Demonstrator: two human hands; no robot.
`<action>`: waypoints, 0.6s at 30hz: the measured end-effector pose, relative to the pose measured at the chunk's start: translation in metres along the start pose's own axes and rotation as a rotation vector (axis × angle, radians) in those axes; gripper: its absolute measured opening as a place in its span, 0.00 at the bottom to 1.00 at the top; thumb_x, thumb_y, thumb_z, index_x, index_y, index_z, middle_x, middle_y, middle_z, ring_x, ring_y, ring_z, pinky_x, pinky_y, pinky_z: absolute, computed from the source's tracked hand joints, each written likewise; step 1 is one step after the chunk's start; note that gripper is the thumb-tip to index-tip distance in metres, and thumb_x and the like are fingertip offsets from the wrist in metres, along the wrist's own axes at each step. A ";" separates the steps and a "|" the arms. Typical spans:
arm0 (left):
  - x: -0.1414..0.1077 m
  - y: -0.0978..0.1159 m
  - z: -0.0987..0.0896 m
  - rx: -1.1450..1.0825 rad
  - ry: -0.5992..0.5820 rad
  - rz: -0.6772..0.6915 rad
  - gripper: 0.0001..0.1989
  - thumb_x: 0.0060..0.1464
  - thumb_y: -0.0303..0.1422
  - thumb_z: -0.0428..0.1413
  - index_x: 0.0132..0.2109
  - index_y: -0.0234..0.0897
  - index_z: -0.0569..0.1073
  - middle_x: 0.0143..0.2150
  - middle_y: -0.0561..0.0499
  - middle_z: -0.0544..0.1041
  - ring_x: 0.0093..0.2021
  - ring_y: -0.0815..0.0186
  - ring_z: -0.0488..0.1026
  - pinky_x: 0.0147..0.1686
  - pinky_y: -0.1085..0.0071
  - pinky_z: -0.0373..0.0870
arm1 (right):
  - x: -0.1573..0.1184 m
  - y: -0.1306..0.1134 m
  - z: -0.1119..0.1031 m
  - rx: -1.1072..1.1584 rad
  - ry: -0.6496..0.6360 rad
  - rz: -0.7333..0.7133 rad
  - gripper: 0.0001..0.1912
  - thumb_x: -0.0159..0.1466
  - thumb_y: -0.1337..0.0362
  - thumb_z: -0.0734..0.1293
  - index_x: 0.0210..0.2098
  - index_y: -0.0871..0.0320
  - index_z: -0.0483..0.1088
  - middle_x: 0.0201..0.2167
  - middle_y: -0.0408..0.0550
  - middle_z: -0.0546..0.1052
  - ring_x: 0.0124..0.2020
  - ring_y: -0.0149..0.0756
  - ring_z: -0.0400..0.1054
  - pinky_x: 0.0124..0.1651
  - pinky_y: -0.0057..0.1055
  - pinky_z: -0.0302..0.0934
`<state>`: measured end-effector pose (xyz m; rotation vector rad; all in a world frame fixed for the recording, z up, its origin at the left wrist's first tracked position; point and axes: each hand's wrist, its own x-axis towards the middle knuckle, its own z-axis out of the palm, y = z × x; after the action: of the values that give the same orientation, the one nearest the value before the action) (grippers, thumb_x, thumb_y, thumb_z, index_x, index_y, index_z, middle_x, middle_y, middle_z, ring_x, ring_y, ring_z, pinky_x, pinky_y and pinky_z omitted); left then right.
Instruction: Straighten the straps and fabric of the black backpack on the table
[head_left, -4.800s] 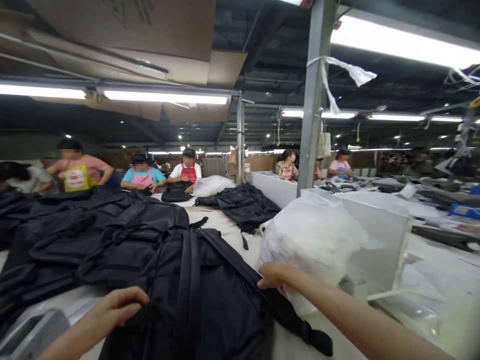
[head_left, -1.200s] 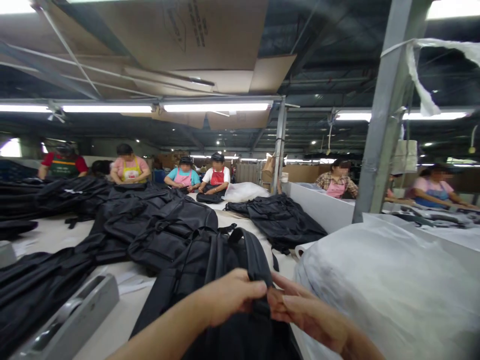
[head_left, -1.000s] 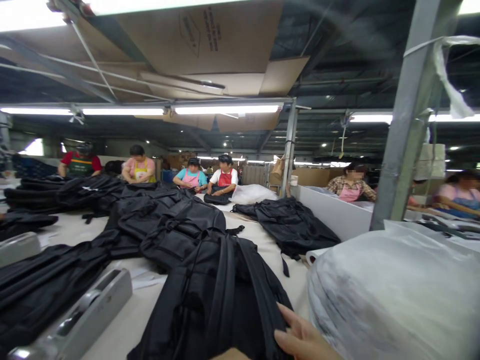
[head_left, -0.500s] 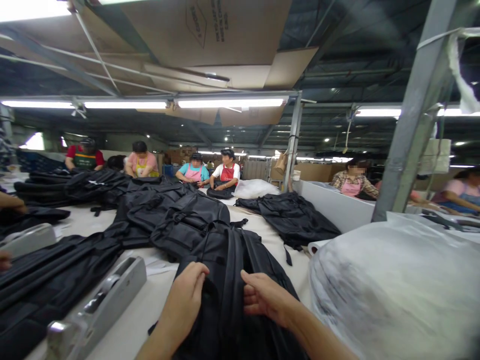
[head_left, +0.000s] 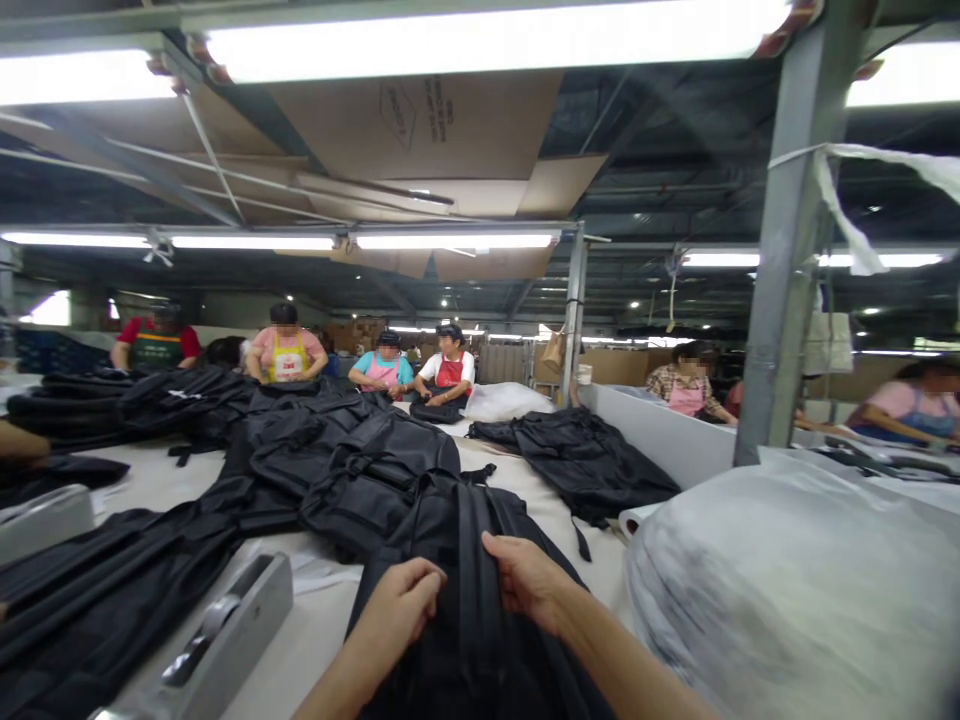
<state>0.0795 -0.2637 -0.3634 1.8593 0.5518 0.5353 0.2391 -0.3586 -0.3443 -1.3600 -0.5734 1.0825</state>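
Note:
A black backpack (head_left: 442,655) lies in front of me on the pale table, its long padded shoulder straps (head_left: 475,570) running away from me. My right hand (head_left: 529,580) is at the right edge of one strap, thumb along it and fingers curled, gripping it. On the left side of the same bag, my left hand (head_left: 405,605) is closed with fingers bent inward over the black fabric. What its fingertips hold, if anything, is hidden. Beyond my hands, more black backpacks (head_left: 382,460) lie in an overlapping row.
A grey metal fixture (head_left: 232,630) stands at left beside another black bag (head_left: 97,590). A plastic-wrapped bundle (head_left: 780,580) bulges at right, near a steel post (head_left: 787,250). Another black bag (head_left: 577,450) lies behind. Several people work across the table; someone's arm (head_left: 22,445) enters at far left.
My view has tilted upward, showing more of the ceiling lights. My left hand has shifted right across the bag, closer to the strap. My right hand stays beside the strap.

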 end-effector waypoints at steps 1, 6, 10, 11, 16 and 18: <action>-0.006 0.003 -0.001 -0.019 -0.062 -0.081 0.15 0.50 0.41 0.48 0.38 0.35 0.70 0.18 0.60 0.62 0.15 0.74 0.52 0.16 0.76 0.46 | 0.000 0.001 0.000 0.001 0.008 -0.001 0.11 0.66 0.58 0.61 0.30 0.57 0.64 0.20 0.39 0.74 0.20 0.28 0.67 0.28 0.26 0.59; -0.017 0.006 0.010 -0.044 -0.278 -0.251 0.15 0.44 0.44 0.58 0.32 0.40 0.63 0.11 0.65 0.56 0.11 0.76 0.48 0.11 0.78 0.40 | 0.009 0.000 0.001 0.007 0.000 0.059 0.09 0.66 0.63 0.61 0.29 0.57 0.64 0.19 0.39 0.73 0.20 0.29 0.67 0.27 0.26 0.59; -0.008 -0.001 0.017 -0.068 -0.324 -0.332 0.22 0.41 0.53 0.57 0.28 0.42 0.60 0.09 0.63 0.59 0.08 0.76 0.48 0.08 0.78 0.39 | 0.018 -0.006 0.002 0.008 -0.045 0.149 0.20 0.69 0.58 0.55 0.27 0.61 0.68 0.18 0.45 0.74 0.21 0.29 0.68 0.28 0.25 0.60; -0.007 -0.002 0.017 -0.079 -0.344 -0.339 0.22 0.40 0.54 0.58 0.28 0.42 0.61 0.08 0.63 0.59 0.07 0.76 0.48 0.08 0.78 0.39 | 0.019 -0.006 0.002 0.012 -0.062 0.164 0.20 0.69 0.58 0.56 0.27 0.62 0.69 0.19 0.46 0.74 0.21 0.29 0.68 0.28 0.25 0.61; -0.009 0.007 0.003 -0.307 -0.348 -0.344 0.25 0.32 0.51 0.64 0.25 0.39 0.63 0.10 0.62 0.59 0.10 0.79 0.49 0.09 0.81 0.40 | 0.020 -0.007 0.001 0.063 -0.127 0.174 0.23 0.70 0.53 0.54 0.29 0.61 0.70 0.22 0.47 0.76 0.23 0.29 0.69 0.29 0.24 0.62; -0.006 0.015 -0.010 -0.495 -0.321 -0.361 0.27 0.29 0.49 0.68 0.23 0.38 0.61 0.11 0.63 0.57 0.11 0.82 0.47 0.11 0.83 0.39 | 0.018 -0.002 -0.005 0.072 -0.120 0.154 0.27 0.69 0.48 0.51 0.30 0.61 0.69 0.23 0.47 0.76 0.24 0.29 0.70 0.30 0.24 0.63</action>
<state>0.0703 -0.2649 -0.3466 1.2997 0.4717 0.1091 0.2520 -0.3447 -0.3475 -1.2988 -0.5177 1.3047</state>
